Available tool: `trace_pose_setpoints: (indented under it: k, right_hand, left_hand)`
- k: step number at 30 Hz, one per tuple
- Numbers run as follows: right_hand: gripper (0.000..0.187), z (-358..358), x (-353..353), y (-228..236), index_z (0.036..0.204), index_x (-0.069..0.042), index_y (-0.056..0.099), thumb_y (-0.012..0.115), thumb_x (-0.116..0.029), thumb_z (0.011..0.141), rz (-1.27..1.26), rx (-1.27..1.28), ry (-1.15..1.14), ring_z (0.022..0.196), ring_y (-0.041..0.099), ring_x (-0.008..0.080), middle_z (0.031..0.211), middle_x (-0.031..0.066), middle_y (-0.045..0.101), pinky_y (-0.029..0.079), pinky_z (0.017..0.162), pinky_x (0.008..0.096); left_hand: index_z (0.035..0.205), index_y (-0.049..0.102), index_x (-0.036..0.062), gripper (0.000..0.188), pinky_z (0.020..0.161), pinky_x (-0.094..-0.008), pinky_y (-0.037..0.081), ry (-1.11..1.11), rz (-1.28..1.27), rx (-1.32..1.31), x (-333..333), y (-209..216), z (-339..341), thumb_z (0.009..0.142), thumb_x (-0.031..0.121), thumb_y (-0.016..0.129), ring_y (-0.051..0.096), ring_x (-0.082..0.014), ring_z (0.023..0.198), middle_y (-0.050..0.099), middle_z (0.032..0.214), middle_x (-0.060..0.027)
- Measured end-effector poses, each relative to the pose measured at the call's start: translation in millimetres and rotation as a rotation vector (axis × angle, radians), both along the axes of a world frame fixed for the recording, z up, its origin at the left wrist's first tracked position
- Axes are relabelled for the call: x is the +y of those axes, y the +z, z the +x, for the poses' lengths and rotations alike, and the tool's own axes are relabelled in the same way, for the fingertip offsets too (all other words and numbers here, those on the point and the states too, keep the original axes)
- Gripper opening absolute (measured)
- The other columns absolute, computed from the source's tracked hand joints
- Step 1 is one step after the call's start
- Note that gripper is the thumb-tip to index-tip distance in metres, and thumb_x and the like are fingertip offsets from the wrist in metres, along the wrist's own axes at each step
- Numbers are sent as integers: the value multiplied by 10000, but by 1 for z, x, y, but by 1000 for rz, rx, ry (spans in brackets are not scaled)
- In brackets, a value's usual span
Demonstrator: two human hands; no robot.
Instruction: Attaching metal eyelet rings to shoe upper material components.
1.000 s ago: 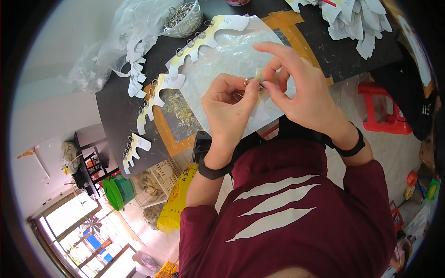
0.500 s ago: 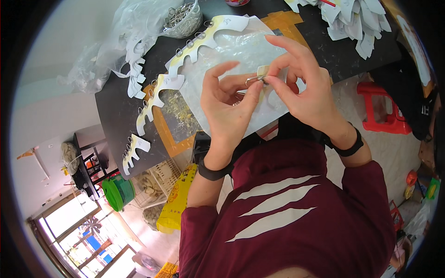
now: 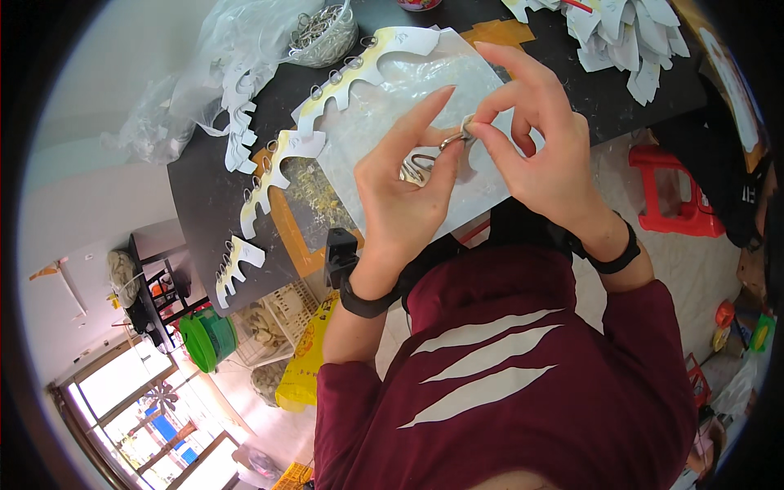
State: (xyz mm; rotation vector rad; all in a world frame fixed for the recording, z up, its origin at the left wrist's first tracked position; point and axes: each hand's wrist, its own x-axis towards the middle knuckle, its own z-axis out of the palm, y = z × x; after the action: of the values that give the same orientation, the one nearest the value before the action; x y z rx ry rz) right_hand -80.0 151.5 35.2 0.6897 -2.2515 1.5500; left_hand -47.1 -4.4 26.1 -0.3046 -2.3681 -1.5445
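Observation:
Both hands meet over a clear plastic sheet on the table. My left hand (image 3: pixel 400 196) pinches a small metal ring (image 3: pixel 448 142) between thumb and finger, its index finger raised. More metal rings (image 3: pixel 416 168) lie in that hand's curled palm. With thumb and index finger, my right hand (image 3: pixel 545 159) grips a small pale tab (image 3: pixel 467 124) right at the ring; its other fingers are lifted or loosely bent. The fingertips partly hide how tab and ring join. Left of the hands lie scalloped white-and-yellow strips (image 3: pixel 380 59) with metal rings along their edge.
A clear bowl (image 3: pixel 325 42) of metal rings stands at the back beside a plastic bag (image 3: pixel 237 41). White paper pieces (image 3: pixel 629 41) are heaped at the back right. Brown tape (image 3: pixel 296 237) crosses the dark table (image 3: pixel 200 204). A red stool (image 3: pixel 678 192) is at the right.
The pale tab was upright and broad; it now looks narrower and bent at the ring. My left hand has turned slightly, showing more of the rings in its palm.

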Motion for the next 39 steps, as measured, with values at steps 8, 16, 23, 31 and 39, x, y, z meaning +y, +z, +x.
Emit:
trace_pose_setpoints:
  k: [8,16,23,31,39]
  right_hand:
    - [619,-6,-1,-3,1246,-155,461,640,29,683,-1,76,-5,618,538,144,762,5,579,386,488,245]
    - [569,-2,3,1,1260,-138,451,614,-26,727,129,77,16,722,562,154,733,-11,589,320,763,321]
    - [599,-6,2,0,1244,-90,440,629,34,689,-63,15,80,553,575,209,661,47,590,418,480,261]
    - [586,0,6,3,1263,-149,437,605,0,721,218,106,-19,618,578,184,672,19,571,379,635,295]
    - [579,-9,9,-13,1287,-133,415,586,-6,748,-58,-265,245,655,527,106,728,16,543,387,619,241]
  left_hand:
    - [1210,526,15,476,871,-274,418,-102,44,14,-3,-1,-4,758,-11,670,570,-108,894,649,875,-60]
    - [1142,552,49,406,732,-257,446,-6,187,22,10,0,-4,752,-20,640,572,-117,767,627,783,-46]
    - [1109,562,48,364,712,-240,437,12,213,72,16,-5,-6,757,-16,630,550,-108,739,599,744,-28]
    - [1079,610,29,277,741,-237,396,-26,60,68,15,-8,-3,802,23,621,498,-96,751,545,788,-12]
    - [1131,582,33,307,746,-232,392,-105,109,-83,11,-4,-6,824,23,572,496,-100,792,546,818,-15]
